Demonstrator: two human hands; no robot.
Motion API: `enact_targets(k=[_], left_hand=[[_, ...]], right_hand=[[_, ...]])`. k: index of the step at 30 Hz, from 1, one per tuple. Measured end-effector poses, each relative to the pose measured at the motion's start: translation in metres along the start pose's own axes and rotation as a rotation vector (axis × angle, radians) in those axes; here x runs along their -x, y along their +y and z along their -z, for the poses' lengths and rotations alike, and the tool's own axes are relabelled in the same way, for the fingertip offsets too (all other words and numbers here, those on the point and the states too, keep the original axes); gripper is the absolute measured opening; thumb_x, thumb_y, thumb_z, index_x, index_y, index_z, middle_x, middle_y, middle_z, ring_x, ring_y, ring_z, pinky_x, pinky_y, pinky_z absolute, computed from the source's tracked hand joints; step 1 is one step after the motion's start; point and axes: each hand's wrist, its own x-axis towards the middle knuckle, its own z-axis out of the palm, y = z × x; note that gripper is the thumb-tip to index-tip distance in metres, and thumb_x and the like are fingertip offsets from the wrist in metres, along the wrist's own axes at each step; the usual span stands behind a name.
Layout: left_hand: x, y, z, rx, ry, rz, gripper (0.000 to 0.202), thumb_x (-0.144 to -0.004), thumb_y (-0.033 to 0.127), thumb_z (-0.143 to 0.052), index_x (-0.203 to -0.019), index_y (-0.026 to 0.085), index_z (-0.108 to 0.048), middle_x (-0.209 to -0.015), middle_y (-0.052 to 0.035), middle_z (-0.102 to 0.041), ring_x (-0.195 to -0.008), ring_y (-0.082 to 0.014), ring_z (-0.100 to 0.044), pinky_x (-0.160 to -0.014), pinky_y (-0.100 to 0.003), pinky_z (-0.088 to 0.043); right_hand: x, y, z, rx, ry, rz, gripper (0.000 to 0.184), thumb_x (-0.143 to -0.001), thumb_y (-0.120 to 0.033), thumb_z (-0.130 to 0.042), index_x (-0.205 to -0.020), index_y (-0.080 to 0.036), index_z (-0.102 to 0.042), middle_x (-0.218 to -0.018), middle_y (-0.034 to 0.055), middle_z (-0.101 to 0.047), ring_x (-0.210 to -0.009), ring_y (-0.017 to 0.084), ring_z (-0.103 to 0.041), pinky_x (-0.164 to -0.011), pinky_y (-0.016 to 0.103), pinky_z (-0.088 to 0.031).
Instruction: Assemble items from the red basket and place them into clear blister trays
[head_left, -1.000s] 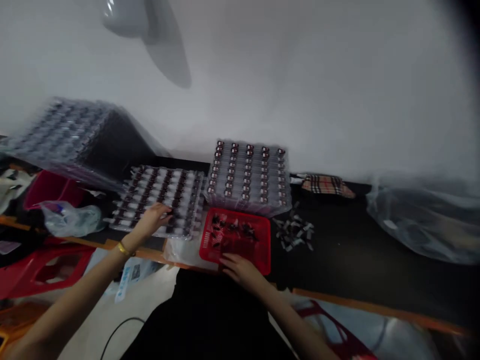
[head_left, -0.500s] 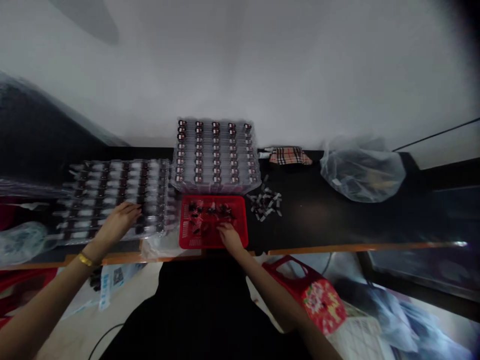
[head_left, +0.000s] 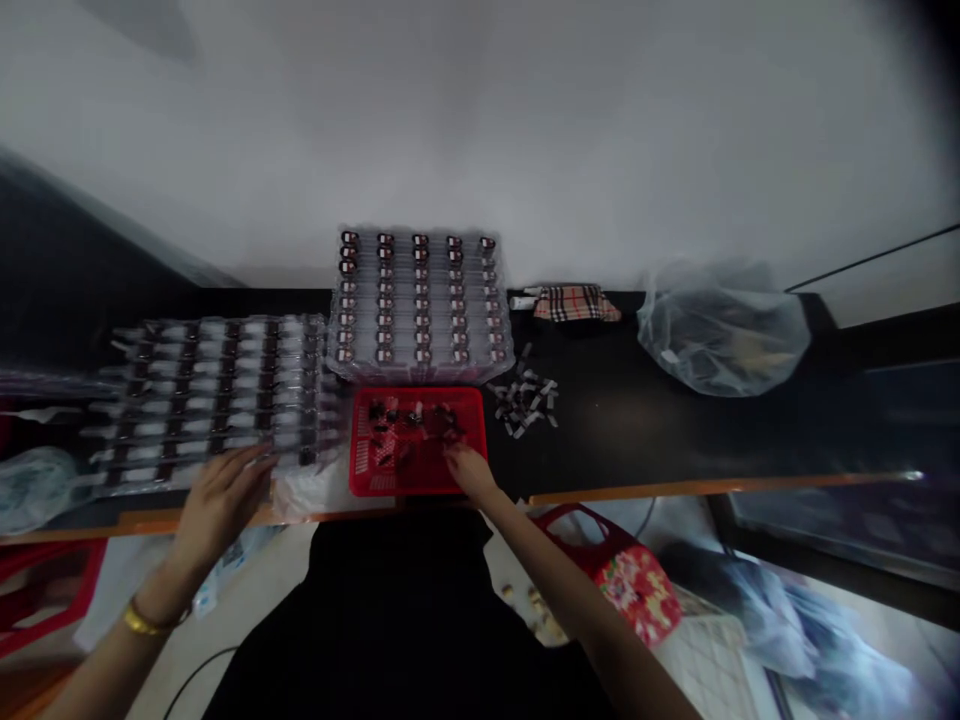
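Observation:
My left hand (head_left: 225, 492) hovers over the near edge of a clear plastic tray (head_left: 304, 330), fingers stretched out and slightly apart, with nothing visible in them. Rows of small dark and whitish pieces (head_left: 199, 405) fill that tray. My right hand (head_left: 469, 470) is inside a red plastic basket (head_left: 420, 490), at its right side. Its fingers are bent together; whatever is between them is too small to make out. Small dark parts (head_left: 377, 412) lie scattered in the basket.
Behind the basket stands a stack of clear trays (head_left: 439, 375) with rows of small dark labelled items. A pile of small grey-black pieces (head_left: 527, 400) lies right of it. Farther right are a plaid cloth pouch (head_left: 574, 303) and a clear plastic bag (head_left: 724, 340). A red stool (head_left: 637, 585) stands below.
My left hand has drawn back from the tray's pieces toward its near edge, and its fingers have straightened. My right hand stays in the basket, shifted slightly. The whole view has moved a little.

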Motion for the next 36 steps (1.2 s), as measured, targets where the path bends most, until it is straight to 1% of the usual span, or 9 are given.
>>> enact_targets(k=[4, 9, 13, 17, 20, 24, 28, 32, 36], left_hand=[[0.002, 0.035, -0.016, 0.097, -0.049, -0.047, 0.021, -0.092, 0.016, -0.055, -0.112, 0.018, -0.06, -0.113, -0.0125, -0.068, -0.101, -0.0259, -0.063, -0.086, -0.041, -0.049], [0.011, 0.067, -0.032, 0.223, -0.088, -0.057, 0.024, -0.093, 0.015, -0.054, -0.115, 0.02, -0.06, -0.114, -0.0092, -0.069, -0.104, -0.0228, -0.062, -0.092, -0.041, -0.047], [0.022, 0.085, -0.05, 0.309, -0.15, -0.057, 0.022, -0.095, 0.019, -0.05, -0.113, 0.022, -0.062, -0.11, -0.0065, -0.07, -0.098, -0.0194, -0.065, -0.089, -0.036, -0.05], [0.026, 0.094, -0.072, 0.338, -0.158, -0.111, 0.024, -0.096, 0.021, -0.046, -0.108, 0.024, -0.066, -0.104, -0.0033, -0.073, -0.089, -0.0172, -0.067, -0.083, -0.033, -0.053], [0.026, 0.095, -0.081, 0.333, -0.207, -0.083, 0.027, -0.095, 0.018, -0.045, -0.109, 0.025, -0.067, -0.107, -0.004, -0.073, -0.092, -0.0176, -0.067, -0.087, -0.035, -0.053], [0.029, 0.092, -0.08, 0.333, -0.239, -0.042, 0.028, -0.095, 0.016, -0.045, -0.112, 0.024, -0.066, -0.11, -0.0058, -0.071, -0.095, -0.018, -0.066, -0.089, -0.036, -0.052], [0.032, 0.095, -0.072, 0.331, -0.173, -0.018, 0.025, -0.095, 0.016, -0.045, -0.108, 0.023, -0.066, -0.104, -0.0047, -0.073, -0.09, -0.0171, -0.067, -0.084, -0.033, -0.054], [-0.007, 0.093, -0.059, 0.335, -0.117, -0.05, 0.024, -0.095, 0.019, -0.046, -0.108, 0.023, -0.066, -0.104, -0.0065, -0.073, -0.094, -0.0182, -0.067, -0.084, -0.033, -0.055], [-0.116, 0.078, -0.033, 0.293, 0.025, -0.189, 0.023, -0.095, 0.02, -0.048, -0.111, 0.023, -0.065, -0.109, -0.0071, -0.071, -0.099, -0.0193, -0.066, -0.087, -0.036, -0.053]], right_hand=[[-0.017, 0.002, 0.003, -0.039, 0.081, -0.042, 0.044, -0.094, -0.007, -0.04, -0.137, -0.009, -0.05, -0.144, 0.0194, -0.047, -0.131, 0.022, -0.046, -0.109, 0.036, -0.036], [-0.006, -0.009, -0.01, -0.116, 0.01, 0.065, 0.037, -0.089, -0.006, -0.049, -0.118, -0.018, -0.068, -0.127, 0.0096, -0.064, -0.117, 0.018, -0.058, -0.101, 0.026, -0.043], [0.005, 0.005, -0.003, -0.155, 0.071, 0.032, 0.035, -0.092, -0.006, -0.045, -0.118, -0.016, -0.066, -0.121, 0.0102, -0.067, -0.11, 0.017, -0.062, -0.099, 0.027, -0.044], [-0.013, 0.013, 0.009, -0.165, 0.148, -0.031, 0.027, -0.097, -0.012, -0.045, -0.118, -0.013, -0.063, -0.115, 0.0098, -0.068, -0.105, 0.019, -0.063, -0.097, 0.038, -0.047], [-0.04, -0.003, 0.005, -0.168, 0.153, -0.013, 0.022, -0.098, -0.022, -0.05, -0.114, -0.015, -0.063, -0.115, 0.0071, -0.067, -0.106, 0.019, -0.063, -0.096, 0.041, -0.048], [-0.068, -0.033, -0.013, -0.136, 0.134, 0.001, 0.036, -0.095, -0.025, -0.055, -0.13, -0.015, -0.053, -0.13, 0.0116, -0.058, -0.118, 0.024, -0.056, -0.099, 0.042, -0.047], [-0.077, -0.042, -0.022, -0.101, 0.113, 0.009, 0.045, -0.095, -0.019, -0.054, -0.139, -0.017, -0.045, -0.136, 0.0138, -0.052, -0.121, 0.026, -0.054, -0.099, 0.046, -0.048], [-0.076, -0.035, -0.012, -0.124, 0.124, 0.023, 0.032, -0.094, -0.021, -0.058, -0.126, -0.017, -0.056, -0.124, 0.0094, -0.062, -0.11, 0.023, -0.062, -0.094, 0.045, -0.052], [-0.063, -0.027, 0.008, -0.217, 0.214, 0.018, 0.025, -0.094, -0.012, -0.05, -0.113, -0.015, -0.066, -0.111, 0.0103, -0.068, -0.099, 0.019, -0.066, -0.091, 0.035, -0.052]])
